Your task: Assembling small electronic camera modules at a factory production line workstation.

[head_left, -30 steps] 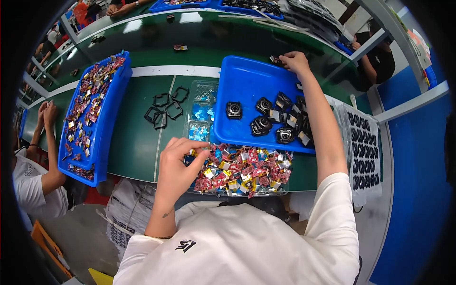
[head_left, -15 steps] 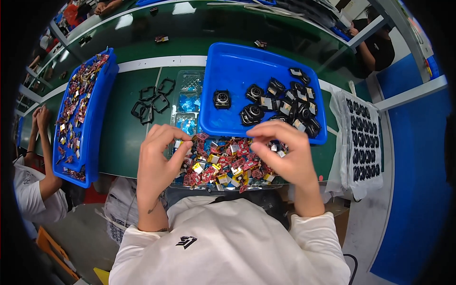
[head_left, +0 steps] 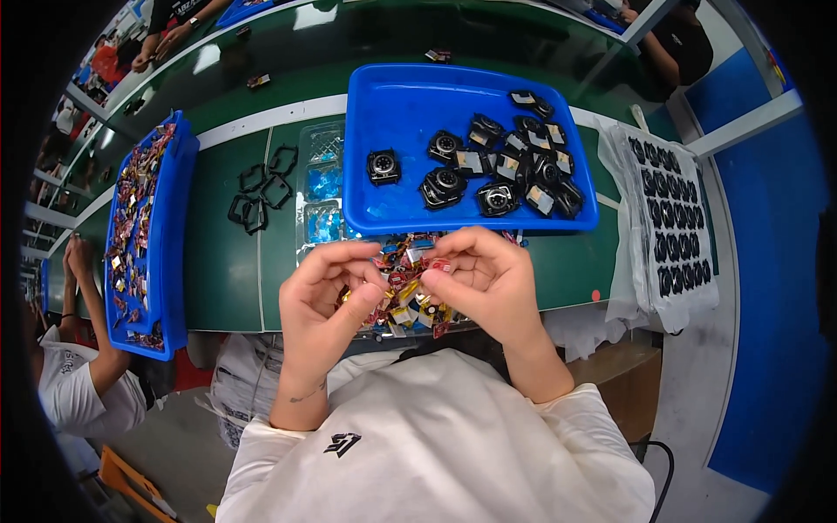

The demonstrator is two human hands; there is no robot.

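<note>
My left hand (head_left: pixel 327 301) and my right hand (head_left: pixel 488 283) face each other over a pile of small red circuit boards with silver-and-yellow battery cells (head_left: pixel 403 315). The right thumb and fingers pinch a small red circuit board (head_left: pixel 440 265). My left fingers are curled toward the thumb, and whatever lies between them is too small to make out. Both hands hide much of the pile. Just beyond them, a blue tray (head_left: pixel 410 222) holds several black watch cases (head_left: pixel 498 199), some showing round dial-like backs and others pale rectangular pieces.
Clear blister trays with blue film (head_left: pixel 323 183) lie left of the blue tray. Black frames (head_left: pixel 277 192) are farther left. A long blue bin (head_left: pixel 174 261) of red boards stands beyond those. At right, a white tray (head_left: pixel 641 218) holds rows of black parts. Other people work nearby.
My hands have come closer together over the pile, and a red circuit board now shows in my right fingers. The whole view has shifted slightly.
</note>
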